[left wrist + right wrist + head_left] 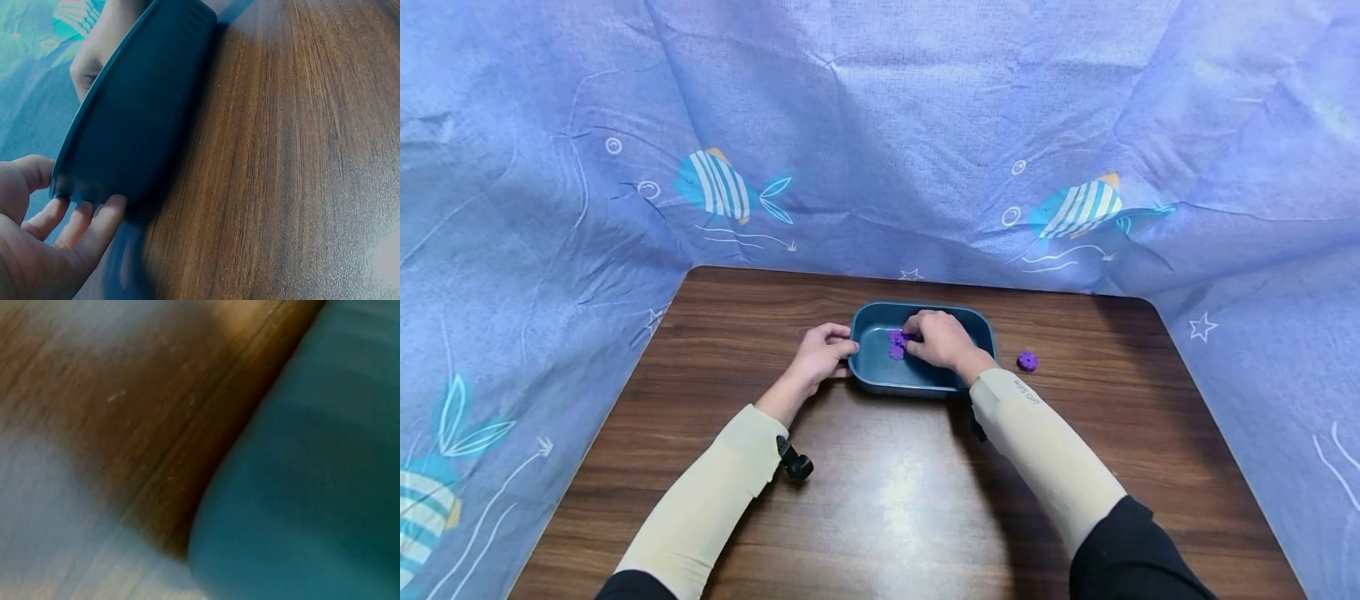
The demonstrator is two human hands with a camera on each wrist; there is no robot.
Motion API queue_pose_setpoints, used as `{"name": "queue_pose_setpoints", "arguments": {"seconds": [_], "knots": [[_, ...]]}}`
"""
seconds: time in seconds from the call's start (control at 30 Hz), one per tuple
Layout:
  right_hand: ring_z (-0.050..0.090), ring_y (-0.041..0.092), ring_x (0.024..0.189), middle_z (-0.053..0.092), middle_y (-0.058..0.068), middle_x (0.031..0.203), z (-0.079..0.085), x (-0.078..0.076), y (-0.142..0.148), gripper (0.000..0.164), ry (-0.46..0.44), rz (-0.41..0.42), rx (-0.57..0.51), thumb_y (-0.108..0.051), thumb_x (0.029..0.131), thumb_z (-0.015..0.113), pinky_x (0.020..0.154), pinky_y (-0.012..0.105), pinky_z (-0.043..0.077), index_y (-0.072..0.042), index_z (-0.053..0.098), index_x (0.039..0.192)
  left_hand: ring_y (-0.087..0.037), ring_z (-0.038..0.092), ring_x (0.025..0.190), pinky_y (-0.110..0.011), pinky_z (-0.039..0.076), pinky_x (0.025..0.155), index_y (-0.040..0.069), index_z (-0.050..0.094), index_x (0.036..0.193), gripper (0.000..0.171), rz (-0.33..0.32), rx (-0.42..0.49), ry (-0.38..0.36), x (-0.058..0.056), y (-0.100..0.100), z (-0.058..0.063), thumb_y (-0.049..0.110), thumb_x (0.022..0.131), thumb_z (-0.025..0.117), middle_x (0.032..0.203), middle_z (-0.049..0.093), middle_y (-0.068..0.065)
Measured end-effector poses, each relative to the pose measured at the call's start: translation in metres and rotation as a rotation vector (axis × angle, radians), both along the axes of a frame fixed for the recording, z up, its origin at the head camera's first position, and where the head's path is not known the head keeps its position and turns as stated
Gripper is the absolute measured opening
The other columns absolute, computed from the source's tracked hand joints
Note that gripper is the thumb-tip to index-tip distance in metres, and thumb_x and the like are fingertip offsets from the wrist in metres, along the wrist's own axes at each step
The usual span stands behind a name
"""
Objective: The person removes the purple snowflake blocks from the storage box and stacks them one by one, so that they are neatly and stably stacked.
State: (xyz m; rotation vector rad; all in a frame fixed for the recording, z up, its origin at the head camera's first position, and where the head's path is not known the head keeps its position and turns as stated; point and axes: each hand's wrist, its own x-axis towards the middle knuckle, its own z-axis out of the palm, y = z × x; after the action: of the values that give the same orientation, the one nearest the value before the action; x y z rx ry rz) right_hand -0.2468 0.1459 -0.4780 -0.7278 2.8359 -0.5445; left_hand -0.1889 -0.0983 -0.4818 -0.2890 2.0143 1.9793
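Purple pieces [896,346] are lying inside the blue bin [871,360], beside the right hand [942,340]; whether it is pinching one, I cannot tell. The left hand [818,357] is gripping the bin's end between thumb and fingers, and holding it firmly should be helping delicate work inside

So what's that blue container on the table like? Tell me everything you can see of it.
The blue container is a dark teal, open-topped, roughly rectangular box with rounded corners and a rim, smooth and plastic-looking. It sits open side up on the brown wood-grained table. The left hand grips its left end. Purple pieces lie inside, and the right hand reaches in over them; whether that hand touches the container is unclear.
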Motion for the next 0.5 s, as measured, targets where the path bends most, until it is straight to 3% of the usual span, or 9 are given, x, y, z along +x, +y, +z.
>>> {"name": "queue_pose_setpoints", "arguments": {"seconds": [0.5], "knots": [[0.066, 0.021, 0.107, 0.07, 0.005, 0.115, 0.0076, 0.0063, 0.002, 0.032, 0.0, 0.06, -0.062, -0.022, 0.093, 0.076, 0.099, 0.042, 0.057, -0.011, 0.072, 0.122, -0.027, 0.067, 0.101, -0.043, 0.065, 0.078, -0.003, 0.058, 0.13, 0.038, -0.002, -0.013, 0.011, 0.0017, -0.0001, 0.0016, 0.002, 0.093, 0.069, 0.104, 0.063, -0.01]]}}
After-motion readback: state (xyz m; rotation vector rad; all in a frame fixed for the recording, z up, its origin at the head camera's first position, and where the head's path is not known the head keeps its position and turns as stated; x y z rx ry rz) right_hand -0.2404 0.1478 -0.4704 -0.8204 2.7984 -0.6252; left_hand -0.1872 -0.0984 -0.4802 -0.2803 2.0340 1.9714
